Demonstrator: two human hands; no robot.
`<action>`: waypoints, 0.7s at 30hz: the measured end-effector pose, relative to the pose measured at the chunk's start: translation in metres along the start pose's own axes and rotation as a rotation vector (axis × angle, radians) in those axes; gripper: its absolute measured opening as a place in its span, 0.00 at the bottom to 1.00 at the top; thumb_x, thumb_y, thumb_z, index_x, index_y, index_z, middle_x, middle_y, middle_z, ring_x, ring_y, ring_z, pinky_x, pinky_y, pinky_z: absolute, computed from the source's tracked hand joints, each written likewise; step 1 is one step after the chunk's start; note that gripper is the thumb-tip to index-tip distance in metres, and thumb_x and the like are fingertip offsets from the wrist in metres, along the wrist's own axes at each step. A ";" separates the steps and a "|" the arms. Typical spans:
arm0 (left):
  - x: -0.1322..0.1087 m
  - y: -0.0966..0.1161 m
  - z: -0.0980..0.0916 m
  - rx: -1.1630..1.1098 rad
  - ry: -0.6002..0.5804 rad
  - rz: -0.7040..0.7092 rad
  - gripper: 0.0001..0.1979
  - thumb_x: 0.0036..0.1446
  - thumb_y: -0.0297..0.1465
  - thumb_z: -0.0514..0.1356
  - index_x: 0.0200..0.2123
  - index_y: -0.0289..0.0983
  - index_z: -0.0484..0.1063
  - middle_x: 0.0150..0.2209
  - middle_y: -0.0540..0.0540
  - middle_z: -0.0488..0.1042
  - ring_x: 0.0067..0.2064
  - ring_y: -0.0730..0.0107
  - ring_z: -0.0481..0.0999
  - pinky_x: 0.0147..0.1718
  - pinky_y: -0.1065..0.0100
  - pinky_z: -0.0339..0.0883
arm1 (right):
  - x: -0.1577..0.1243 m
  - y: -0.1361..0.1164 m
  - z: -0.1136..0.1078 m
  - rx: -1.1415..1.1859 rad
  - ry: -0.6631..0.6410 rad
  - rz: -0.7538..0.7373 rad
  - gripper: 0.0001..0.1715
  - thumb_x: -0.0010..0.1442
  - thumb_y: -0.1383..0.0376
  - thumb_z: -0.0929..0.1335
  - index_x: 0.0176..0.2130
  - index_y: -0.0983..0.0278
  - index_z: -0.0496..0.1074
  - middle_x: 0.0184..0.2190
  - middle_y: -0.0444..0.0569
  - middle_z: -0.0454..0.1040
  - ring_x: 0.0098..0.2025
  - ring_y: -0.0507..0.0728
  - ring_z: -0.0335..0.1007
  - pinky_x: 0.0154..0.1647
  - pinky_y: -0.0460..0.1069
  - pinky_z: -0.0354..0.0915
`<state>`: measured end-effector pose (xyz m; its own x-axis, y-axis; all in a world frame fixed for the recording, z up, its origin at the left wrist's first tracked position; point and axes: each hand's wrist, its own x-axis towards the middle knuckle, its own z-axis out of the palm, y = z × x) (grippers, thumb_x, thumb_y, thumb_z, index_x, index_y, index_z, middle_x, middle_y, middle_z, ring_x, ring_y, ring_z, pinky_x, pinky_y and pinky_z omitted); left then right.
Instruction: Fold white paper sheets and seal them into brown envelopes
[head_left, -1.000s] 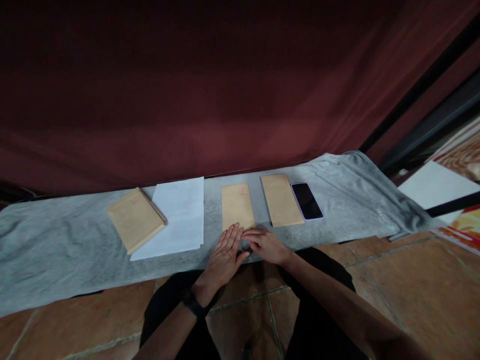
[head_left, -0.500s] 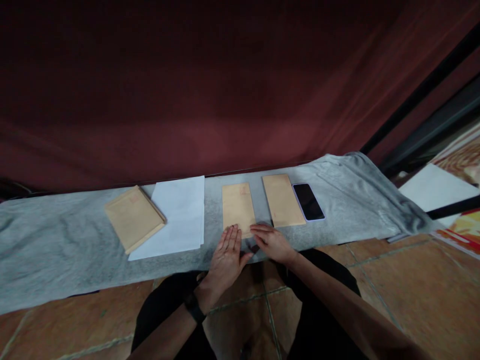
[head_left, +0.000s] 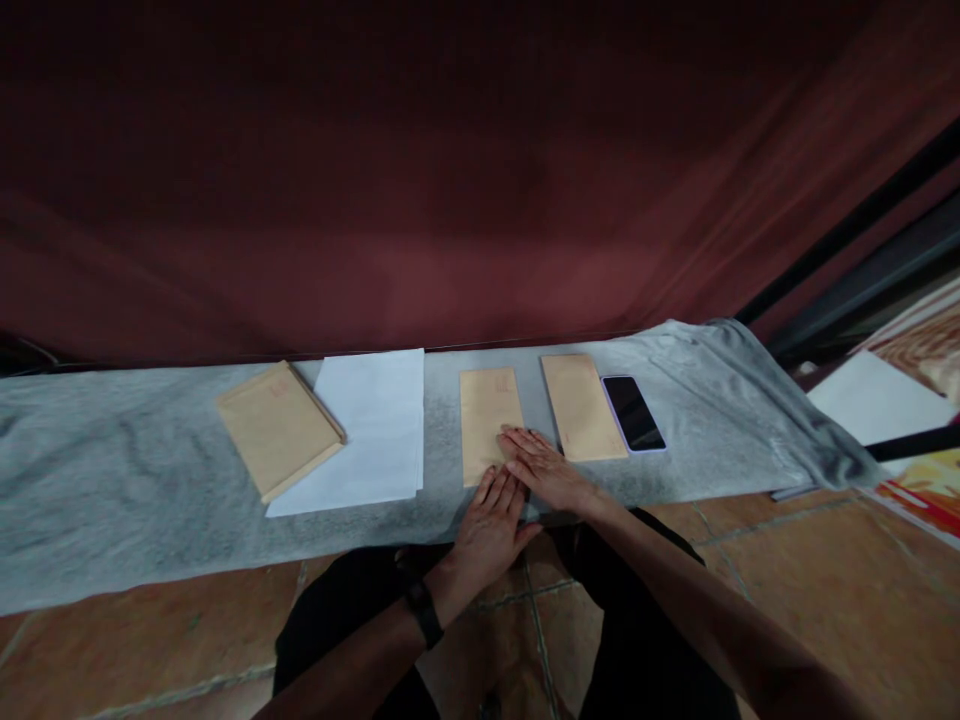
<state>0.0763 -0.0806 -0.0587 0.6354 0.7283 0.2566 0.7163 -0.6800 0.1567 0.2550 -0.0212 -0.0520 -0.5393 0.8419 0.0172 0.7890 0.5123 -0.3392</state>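
A brown paper envelope (head_left: 489,410) lies flat on the grey cloth in front of me, small red print near its top right. My left hand (head_left: 491,520) rests with fingers stretched over its near edge. Flat across its lower right part lies my right hand (head_left: 544,470), fingers extended, its near side touching the left fingertips. Neither hand grips anything. The envelope's near right corner is hidden under the hands. Just to the right is a second brown envelope or stack (head_left: 581,410), and against its right side a phone (head_left: 634,413) in a purple case.
On the left, a pile of brown envelopes (head_left: 281,430) sits tilted on white paper sheets (head_left: 379,430). The grey cloth (head_left: 150,480) covers a long narrow surface along a dark red wall (head_left: 420,270). Printed sheets (head_left: 926,495) and white paper lie far right, beyond a dark bar.
My right hand has moved from the envelope's near edge further up onto it and lies flatter. My left hand has shifted slightly right and nearer me. The view has shifted a little.
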 end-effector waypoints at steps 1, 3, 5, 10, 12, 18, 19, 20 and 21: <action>0.000 0.000 0.000 -0.002 0.005 -0.005 0.33 0.67 0.48 0.53 0.63 0.28 0.65 0.63 0.32 0.68 0.68 0.50 0.63 0.68 0.49 0.51 | 0.005 0.001 0.000 -0.031 -0.015 0.003 0.32 0.74 0.61 0.56 0.73 0.63 0.47 0.73 0.54 0.49 0.74 0.58 0.43 0.74 0.59 0.45; 0.000 0.000 0.001 -0.007 0.014 -0.008 0.33 0.66 0.48 0.54 0.62 0.28 0.65 0.63 0.32 0.69 0.68 0.50 0.62 0.68 0.49 0.50 | 0.017 0.001 -0.001 -0.076 -0.033 0.016 0.34 0.74 0.59 0.56 0.73 0.64 0.45 0.73 0.54 0.46 0.75 0.58 0.40 0.74 0.58 0.43; -0.001 0.000 0.001 -0.010 0.019 -0.001 0.32 0.66 0.48 0.54 0.62 0.29 0.66 0.63 0.33 0.69 0.68 0.50 0.63 0.69 0.48 0.50 | 0.032 -0.001 -0.002 -0.089 -0.048 0.029 0.35 0.74 0.56 0.55 0.73 0.65 0.45 0.74 0.54 0.44 0.75 0.57 0.38 0.75 0.58 0.40; -0.002 -0.004 0.002 -0.004 -0.002 0.020 0.33 0.67 0.47 0.53 0.65 0.29 0.62 0.65 0.34 0.67 0.68 0.52 0.63 0.69 0.50 0.49 | 0.072 -0.009 -0.001 -0.071 -0.067 0.061 0.36 0.74 0.53 0.53 0.73 0.67 0.46 0.74 0.54 0.43 0.75 0.57 0.37 0.75 0.59 0.36; -0.002 -0.006 0.002 0.000 -0.021 0.033 0.33 0.67 0.46 0.53 0.66 0.29 0.60 0.65 0.34 0.67 0.68 0.53 0.62 0.69 0.51 0.48 | 0.086 -0.013 0.003 -0.078 -0.046 0.117 0.36 0.74 0.54 0.54 0.72 0.68 0.47 0.74 0.55 0.43 0.75 0.59 0.37 0.75 0.59 0.36; 0.000 -0.010 0.002 -0.009 -0.047 0.072 0.33 0.68 0.47 0.51 0.67 0.29 0.59 0.67 0.33 0.64 0.70 0.51 0.59 0.68 0.50 0.49 | 0.120 -0.015 0.008 -0.119 0.021 0.182 0.35 0.74 0.55 0.55 0.72 0.69 0.49 0.74 0.55 0.44 0.75 0.62 0.41 0.74 0.61 0.36; 0.000 -0.010 0.002 -0.014 -0.052 0.077 0.33 0.69 0.46 0.51 0.67 0.29 0.58 0.67 0.33 0.63 0.70 0.51 0.58 0.68 0.49 0.49 | 0.125 -0.015 0.006 -0.129 0.030 0.186 0.34 0.74 0.55 0.55 0.72 0.69 0.50 0.74 0.55 0.45 0.74 0.62 0.42 0.74 0.61 0.36; 0.000 -0.011 0.002 -0.017 -0.057 0.078 0.33 0.69 0.46 0.51 0.67 0.29 0.57 0.68 0.34 0.62 0.71 0.51 0.56 0.68 0.49 0.49 | 0.129 -0.015 0.002 -0.143 0.037 0.192 0.34 0.74 0.55 0.55 0.71 0.69 0.51 0.73 0.55 0.47 0.74 0.61 0.43 0.74 0.61 0.37; 0.000 -0.011 0.002 -0.020 -0.062 0.077 0.33 0.69 0.46 0.51 0.68 0.29 0.57 0.68 0.34 0.61 0.71 0.51 0.55 0.68 0.49 0.49 | 0.132 -0.015 -0.002 -0.159 0.044 0.203 0.34 0.74 0.55 0.56 0.71 0.69 0.53 0.73 0.55 0.49 0.74 0.61 0.45 0.74 0.60 0.38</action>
<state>0.0686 -0.0730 -0.0622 0.7055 0.6772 0.2089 0.6591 -0.7353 0.1577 0.1728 0.0829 -0.0432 -0.3547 0.9350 0.0055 0.9180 0.3494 -0.1878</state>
